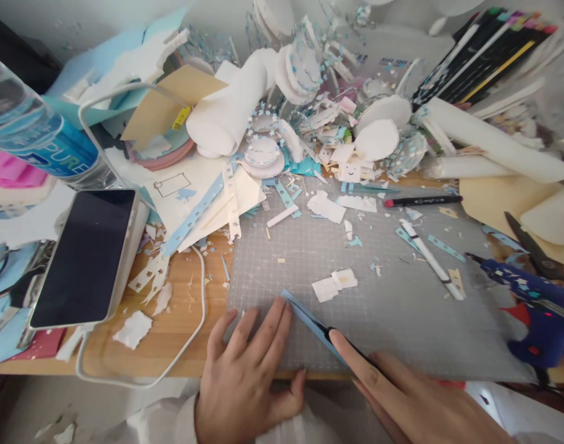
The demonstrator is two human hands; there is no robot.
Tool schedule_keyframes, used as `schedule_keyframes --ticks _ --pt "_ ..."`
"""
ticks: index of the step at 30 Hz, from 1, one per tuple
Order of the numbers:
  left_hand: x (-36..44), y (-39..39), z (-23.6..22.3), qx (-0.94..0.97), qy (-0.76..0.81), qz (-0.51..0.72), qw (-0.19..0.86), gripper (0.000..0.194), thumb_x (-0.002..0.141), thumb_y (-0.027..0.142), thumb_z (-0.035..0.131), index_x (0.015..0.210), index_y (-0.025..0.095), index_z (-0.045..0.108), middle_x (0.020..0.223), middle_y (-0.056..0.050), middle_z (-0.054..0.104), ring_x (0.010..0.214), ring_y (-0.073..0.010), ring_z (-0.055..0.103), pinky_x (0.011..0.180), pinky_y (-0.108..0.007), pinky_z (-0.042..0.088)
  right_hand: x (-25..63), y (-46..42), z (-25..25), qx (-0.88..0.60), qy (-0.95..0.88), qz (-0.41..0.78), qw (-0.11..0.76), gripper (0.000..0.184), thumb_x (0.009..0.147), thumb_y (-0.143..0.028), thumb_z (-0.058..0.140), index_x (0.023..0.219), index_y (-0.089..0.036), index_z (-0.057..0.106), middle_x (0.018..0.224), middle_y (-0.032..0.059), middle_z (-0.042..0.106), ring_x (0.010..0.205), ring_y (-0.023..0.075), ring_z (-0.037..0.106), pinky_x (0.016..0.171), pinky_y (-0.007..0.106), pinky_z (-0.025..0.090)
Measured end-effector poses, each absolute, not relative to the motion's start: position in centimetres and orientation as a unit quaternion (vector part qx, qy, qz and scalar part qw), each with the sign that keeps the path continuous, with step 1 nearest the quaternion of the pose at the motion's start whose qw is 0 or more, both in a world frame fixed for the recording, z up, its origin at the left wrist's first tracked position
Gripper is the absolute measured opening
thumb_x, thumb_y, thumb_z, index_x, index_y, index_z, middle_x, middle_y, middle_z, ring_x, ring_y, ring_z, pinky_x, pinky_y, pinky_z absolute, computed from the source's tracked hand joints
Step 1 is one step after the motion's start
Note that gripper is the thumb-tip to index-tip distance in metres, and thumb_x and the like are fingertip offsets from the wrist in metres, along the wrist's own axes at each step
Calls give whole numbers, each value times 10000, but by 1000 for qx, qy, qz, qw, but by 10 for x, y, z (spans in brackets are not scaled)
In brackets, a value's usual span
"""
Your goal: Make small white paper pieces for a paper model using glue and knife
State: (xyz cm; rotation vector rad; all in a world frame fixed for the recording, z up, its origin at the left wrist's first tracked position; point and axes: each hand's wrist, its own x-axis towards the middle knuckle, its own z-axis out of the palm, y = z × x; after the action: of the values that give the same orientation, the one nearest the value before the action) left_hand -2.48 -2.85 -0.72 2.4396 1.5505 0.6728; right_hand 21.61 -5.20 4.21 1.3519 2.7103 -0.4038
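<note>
My left hand (247, 370) lies flat on the near edge of a grey cutting mat (392, 308), fingers stretched out, fingertips pressing the end of a narrow light blue paper strip (304, 317). My right hand (411, 394) comes in from the lower right, closed around a dark cutting tool (330, 338). Its forefinger lies along the tool, and the tip rests on the blue strip. Small white paper pieces (333, 285) lie on the mat just beyond the strip.
A phone (85, 256) rests on a white device at left, with a white cable (189, 345) looping round. A water bottle (36, 135) stands far left. A blue glue gun (535, 308), scissors (534, 246), pens (423, 201) and heaps of paper scraps crowd the back and right.
</note>
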Motion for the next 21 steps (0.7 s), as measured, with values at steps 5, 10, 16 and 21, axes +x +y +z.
schedule_keyframes --ticks 5,10,16,21 --pt "-23 -28 -6 814 528 224 89 615 776 507 638 1298 185 607 1297 17 664 1007 -259 574 1023 -436 257 216 -56 41 439 889 -121 39 760 827 -43 354 1555 -142 159 760 -12 624 454 90 600 375 165 464" --pt "-23 -28 -6 814 527 228 89 568 802 480 613 1281 176 620 1291 3 669 1015 -263 574 1033 -437 251 215 -59 39 434 895 -91 37 667 893 -82 323 1545 -133 198 744 -8 612 433 92 585 339 183 426" --pt "-22 -28 -6 815 525 232 81 540 806 464 612 1266 180 630 1284 17 672 992 -266 571 1035 -443 246 217 -59 38 437 896 -73 34 653 901 -69 305 1543 -140 209 719 -13 594 433 94 583 341 182 423" --pt "-22 -27 -7 814 526 235 78 524 811 455 603 1259 186 630 1269 23 682 984 -265 571 1022 -448 252 219 -62 39 434 898 -67 37 691 864 -37 319 1541 -132 217 714 -13 589 435 101 577 350 178 440"
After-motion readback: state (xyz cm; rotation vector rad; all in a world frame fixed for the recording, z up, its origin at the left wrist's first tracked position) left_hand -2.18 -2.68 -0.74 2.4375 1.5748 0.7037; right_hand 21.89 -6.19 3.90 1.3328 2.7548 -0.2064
